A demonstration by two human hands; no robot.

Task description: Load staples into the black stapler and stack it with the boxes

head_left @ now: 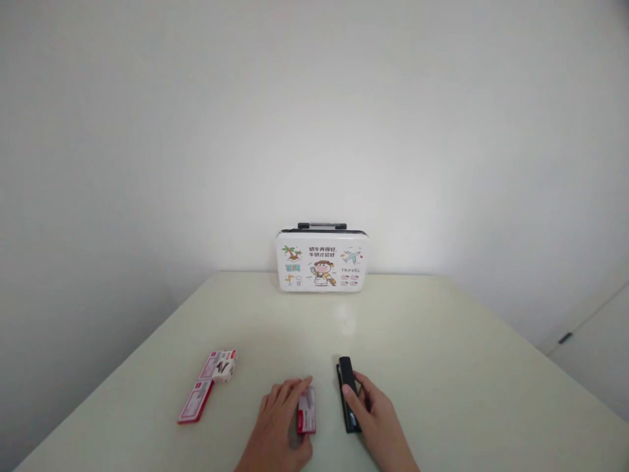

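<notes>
My left hand [281,425] is closed around a small red-and-white box [307,412] on the table, the index finger at its far end and the thumb at its near end. To the right, my right hand [376,413] grips a black stapler [348,393], thumb on top and fingers along its right side. The stapler lies lengthwise, pointing away from me. Farther left are two flat red-and-white boxes, a nearer one [195,401] and a farther one [209,367]. A smaller white box [225,367] with a dark printed picture rests against or partly on them; I cannot tell which.
A white case [323,262] with cartoon travel prints and a black handle stands upright at the table's back edge, against the white wall [314,131]. The pale table [393,328] narrows toward the back. A small dark fitting [565,338] shows at the right.
</notes>
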